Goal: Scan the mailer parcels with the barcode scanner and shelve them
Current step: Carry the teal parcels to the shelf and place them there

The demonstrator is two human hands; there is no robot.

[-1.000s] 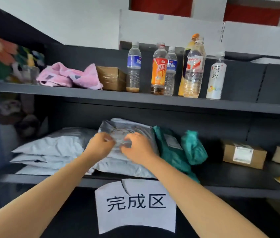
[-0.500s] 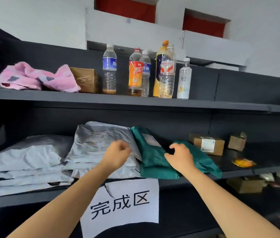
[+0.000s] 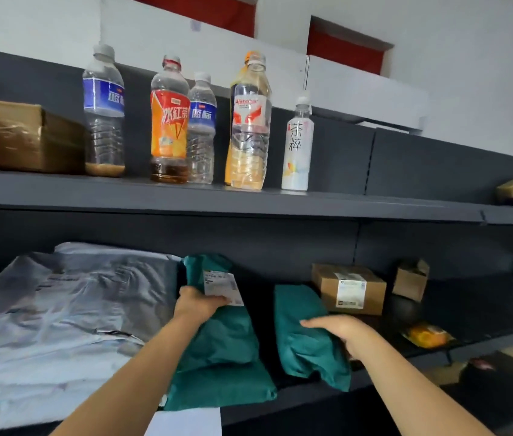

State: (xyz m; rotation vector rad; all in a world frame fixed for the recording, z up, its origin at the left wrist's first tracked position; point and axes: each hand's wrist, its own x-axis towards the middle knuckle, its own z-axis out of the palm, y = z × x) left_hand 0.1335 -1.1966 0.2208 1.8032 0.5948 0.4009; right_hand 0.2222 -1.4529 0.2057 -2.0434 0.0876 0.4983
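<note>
Head view: your left hand (image 3: 200, 305) grips the labelled mailer (image 3: 217, 338); your right hand (image 3: 340, 330) lies flat on the plain mailer (image 3: 305, 357) beside it.

The grey mailers (image 3: 69, 297) are gleaming as glossy, crinkled plastic film, while the green mailers (image 3: 226, 338) are showing duller, smoother plastic with a white paper label (image 3: 222, 286). The clear plastic bottles (image 3: 104, 114) are shining; the cardboard box (image 3: 12, 133) is glinting under glossy tape; the shelf (image 3: 248, 199) is looking matt and dark

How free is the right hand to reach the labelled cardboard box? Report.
Probably yes: the right hand rests on the right green mailer just in front of the labelled cardboard box; nothing stands between.
</note>
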